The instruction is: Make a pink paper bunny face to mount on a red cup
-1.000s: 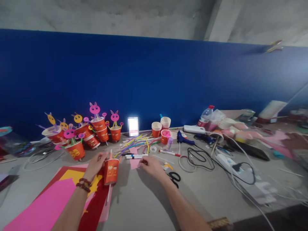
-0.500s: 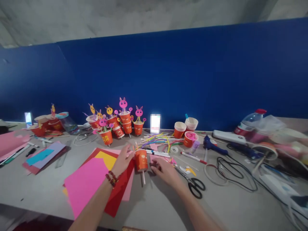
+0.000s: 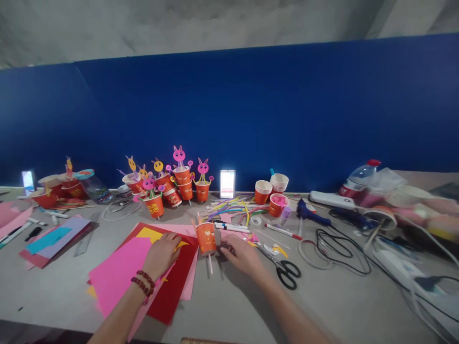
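Low in the middle of the frame, the left hand (image 3: 163, 253) lies flat and spread, palm down, on a fan of paper (image 3: 118, 277) in pink, yellow and red; it holds nothing. Just right of it stands an orange cup (image 3: 207, 238), upright on the counter (image 3: 229, 310) at the paper's right edge, with a white stick (image 3: 209, 265) poking out below it toward the viewer. The right hand (image 3: 242, 253) rests on the counter on the cup's other side, fingers loosely bent, fingertips just beside the cup. Whether they touch it or pinch anything cannot be told.

Black scissors (image 3: 287, 273) lie right of that hand. Behind the cup are markers (image 3: 229, 227) and a heap of straws (image 3: 233, 208). Farther back, left of centre against the blue wall, bunny cups (image 3: 172, 184) cluster together. A glue gun (image 3: 310, 213), a coiled cable (image 3: 333, 241) and a bottle (image 3: 358, 184) sit toward the right.
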### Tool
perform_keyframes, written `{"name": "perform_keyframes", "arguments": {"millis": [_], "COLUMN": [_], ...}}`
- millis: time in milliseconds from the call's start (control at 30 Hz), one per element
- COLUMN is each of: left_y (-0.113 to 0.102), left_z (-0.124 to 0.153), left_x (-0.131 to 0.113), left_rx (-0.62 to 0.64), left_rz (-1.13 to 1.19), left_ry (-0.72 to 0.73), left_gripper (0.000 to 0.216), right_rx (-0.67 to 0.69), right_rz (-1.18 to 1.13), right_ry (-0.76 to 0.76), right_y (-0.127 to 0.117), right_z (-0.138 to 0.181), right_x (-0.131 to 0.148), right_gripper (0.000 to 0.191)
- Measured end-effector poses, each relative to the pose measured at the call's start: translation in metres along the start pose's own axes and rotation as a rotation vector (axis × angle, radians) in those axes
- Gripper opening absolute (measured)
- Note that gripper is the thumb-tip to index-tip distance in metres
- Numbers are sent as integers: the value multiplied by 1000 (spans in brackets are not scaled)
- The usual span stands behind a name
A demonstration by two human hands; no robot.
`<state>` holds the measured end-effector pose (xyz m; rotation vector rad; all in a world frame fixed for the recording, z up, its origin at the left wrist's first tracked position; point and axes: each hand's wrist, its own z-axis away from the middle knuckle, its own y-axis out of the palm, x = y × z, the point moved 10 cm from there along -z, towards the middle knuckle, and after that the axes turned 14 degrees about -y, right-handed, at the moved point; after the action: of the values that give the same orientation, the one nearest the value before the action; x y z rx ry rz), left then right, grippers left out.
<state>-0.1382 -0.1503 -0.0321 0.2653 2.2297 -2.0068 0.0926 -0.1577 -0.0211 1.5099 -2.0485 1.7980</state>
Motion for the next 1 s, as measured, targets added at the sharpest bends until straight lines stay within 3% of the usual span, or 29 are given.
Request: {"name": "perform_keyframes", "arguments": {"millis": [200, 400, 533, 767, 900, 1000], "left_y": [-15, -47, -63, -76, -84, -88], "left_z": [-8, -8, -2, 11, 20, 28], "left_x": [2, 9, 13, 22, 18, 14], "left_rx": [-99, -327, -451, -521, -494, -468], "left_rz": [21, 178, 296, 486, 569, 619], "left_ry": [-2, -125, -208, -266, -255, -242], "left_gripper": [21, 23, 21, 17, 17, 18], "right_rx": [-40, -111, -126, 94, 105, 96], "right_rz": [7, -19, -56, -37, 1, 23], "right_ry": [-12, -30, -85, -131, -106, -67], "right_y": [-5, -15, -15, 41, 67, 76], "right_z": [1, -2, -14, -60, -84, -97], "right_x": [4, 17, 42, 97, 110, 111], "right_gripper": [24, 23, 24, 39, 44, 34]}}
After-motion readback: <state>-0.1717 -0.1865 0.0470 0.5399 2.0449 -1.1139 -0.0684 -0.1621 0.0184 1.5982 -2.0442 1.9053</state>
